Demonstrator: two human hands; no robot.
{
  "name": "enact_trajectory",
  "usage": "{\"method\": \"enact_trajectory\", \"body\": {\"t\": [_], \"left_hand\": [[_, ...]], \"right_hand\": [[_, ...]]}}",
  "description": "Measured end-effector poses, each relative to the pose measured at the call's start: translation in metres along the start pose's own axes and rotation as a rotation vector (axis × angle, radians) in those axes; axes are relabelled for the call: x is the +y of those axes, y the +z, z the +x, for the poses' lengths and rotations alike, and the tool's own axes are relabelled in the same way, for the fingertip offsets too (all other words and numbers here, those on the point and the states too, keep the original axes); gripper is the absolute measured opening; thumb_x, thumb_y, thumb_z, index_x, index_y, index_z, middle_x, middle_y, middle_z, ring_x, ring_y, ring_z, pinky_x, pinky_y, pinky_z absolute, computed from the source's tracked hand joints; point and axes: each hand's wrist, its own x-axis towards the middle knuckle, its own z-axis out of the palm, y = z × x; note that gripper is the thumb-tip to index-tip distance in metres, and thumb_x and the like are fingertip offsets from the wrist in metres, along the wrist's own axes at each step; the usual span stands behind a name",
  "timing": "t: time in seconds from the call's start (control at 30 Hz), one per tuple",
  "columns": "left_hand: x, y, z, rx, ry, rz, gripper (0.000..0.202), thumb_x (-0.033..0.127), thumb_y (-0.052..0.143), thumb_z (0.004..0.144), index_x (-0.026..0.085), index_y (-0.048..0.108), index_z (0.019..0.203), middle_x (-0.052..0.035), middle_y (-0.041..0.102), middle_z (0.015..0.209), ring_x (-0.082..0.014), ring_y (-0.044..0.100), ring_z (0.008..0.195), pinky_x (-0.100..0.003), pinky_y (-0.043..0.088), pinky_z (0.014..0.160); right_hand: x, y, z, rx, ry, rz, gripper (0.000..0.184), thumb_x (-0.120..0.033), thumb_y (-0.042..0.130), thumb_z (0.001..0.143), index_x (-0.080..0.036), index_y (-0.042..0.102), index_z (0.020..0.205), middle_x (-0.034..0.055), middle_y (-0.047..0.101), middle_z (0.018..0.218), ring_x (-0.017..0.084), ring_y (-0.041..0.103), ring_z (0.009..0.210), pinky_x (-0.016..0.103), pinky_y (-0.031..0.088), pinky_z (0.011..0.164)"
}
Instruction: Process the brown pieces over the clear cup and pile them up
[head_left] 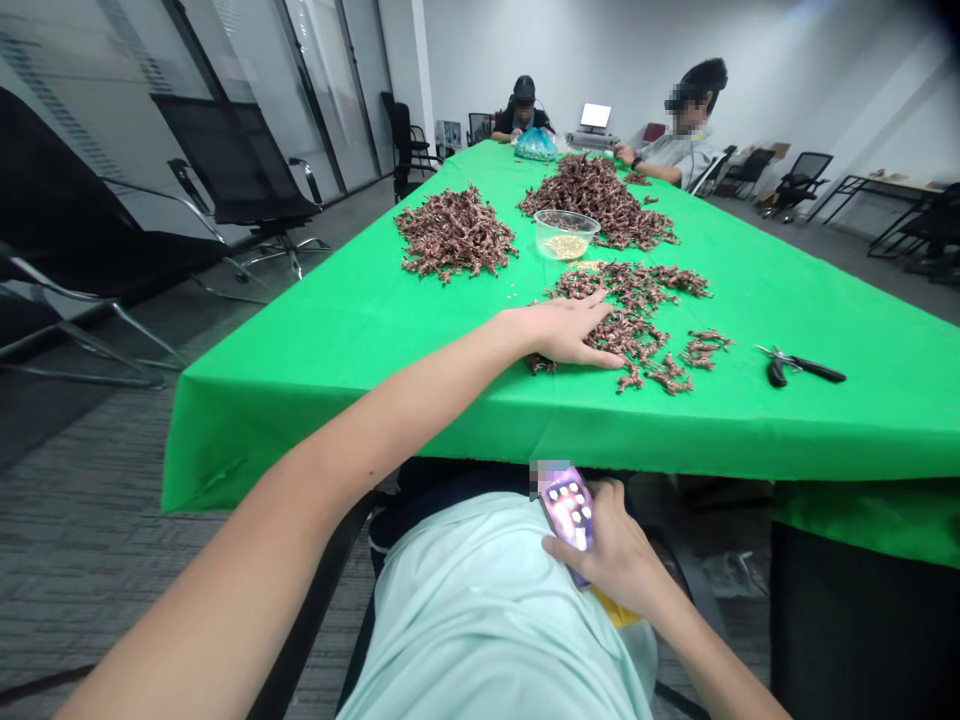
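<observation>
My left hand (570, 330) lies with its fingers spread on a loose pile of small brown figurines (637, 290) near the table's front edge. The figurines look glossy and branched, too small to make out exactly. Below the table edge, in front of my lap, my right hand (619, 545) is closed around a smartphone (568, 510) with its screen lit. Right of the pile lie a few separate figurines (705, 348). Farther right rests a pair of black-handled pliers (802, 368), jaws pointing left.
A green cloth (337, 370) covers the table. Behind my left hand stands a clear plastic bowl (566, 235) with small yellowish pieces. Two larger brown heaps (456, 232) lie farther back, near a blue bag (535, 145). Two people sit at the far end. Black chairs (232, 165) stand at left.
</observation>
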Motion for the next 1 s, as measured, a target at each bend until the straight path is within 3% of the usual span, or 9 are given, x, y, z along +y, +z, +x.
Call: {"method": "enact_trajectory", "body": {"t": [0.27, 0.57, 0.7, 0.83, 1.0], "left_hand": [[0.001, 0.000, -0.001, -0.002, 0.005, 0.007, 0.112, 0.085, 0.038, 0.074, 0.024, 0.010, 0.164, 0.0005, -0.004, 0.171, -0.0356, 0.015, 0.156, -0.047, 0.018, 0.126], [0.001, 0.000, 0.000, -0.006, -0.005, 0.020, 0.114, 0.087, 0.036, 0.076, 0.018, 0.011, 0.163, -0.0043, -0.006, 0.171, -0.0379, 0.016, 0.155, -0.048, 0.019, 0.125], [0.001, 0.000, -0.001, -0.008, -0.011, 0.015, 0.114, 0.089, 0.035, 0.075, 0.020, 0.011, 0.164, -0.0018, -0.005, 0.171, -0.0371, 0.016, 0.155, -0.049, 0.019, 0.125], [0.001, 0.000, -0.002, -0.009, -0.010, 0.013, 0.114, 0.088, 0.035, 0.076, 0.019, 0.011, 0.164, -0.0023, -0.004, 0.171, -0.0365, 0.015, 0.155, -0.048, 0.019, 0.126], [0.000, 0.000, -0.003, -0.002, 0.000, 0.007, 0.113, 0.088, 0.033, 0.077, 0.018, 0.011, 0.164, -0.0038, -0.007, 0.170, -0.0353, 0.015, 0.156, -0.047, 0.018, 0.126]], "right_hand": [[-0.001, -0.004, 0.002, -0.009, 0.115, 0.059, 0.077, -0.061, 0.087, 0.052, -0.024, 0.040, 0.102, 0.0134, 0.044, 0.117, 0.037, 0.063, 0.098, 0.047, 0.048, 0.085], [0.019, 0.003, 0.014, -0.042, 0.022, 0.175, 0.085, -0.053, 0.088, 0.054, -0.020, 0.037, 0.113, 0.0122, 0.051, 0.118, 0.031, 0.061, 0.107, 0.042, 0.051, 0.092], [0.035, 0.001, 0.024, 0.040, -0.023, 0.304, 0.085, -0.055, 0.083, 0.062, -0.017, 0.036, 0.122, 0.0161, 0.054, 0.123, 0.032, 0.056, 0.119, 0.043, 0.048, 0.101], [0.040, -0.010, 0.028, -0.062, 0.003, 0.497, 0.081, -0.048, 0.087, 0.061, -0.018, 0.045, 0.123, 0.0120, 0.063, 0.118, 0.030, 0.063, 0.111, 0.041, 0.052, 0.097], [0.048, -0.044, 0.029, -0.215, 0.182, 0.831, 0.079, -0.038, 0.090, 0.058, -0.019, 0.053, 0.125, 0.0119, 0.072, 0.113, 0.032, 0.070, 0.107, 0.043, 0.057, 0.093]]}}
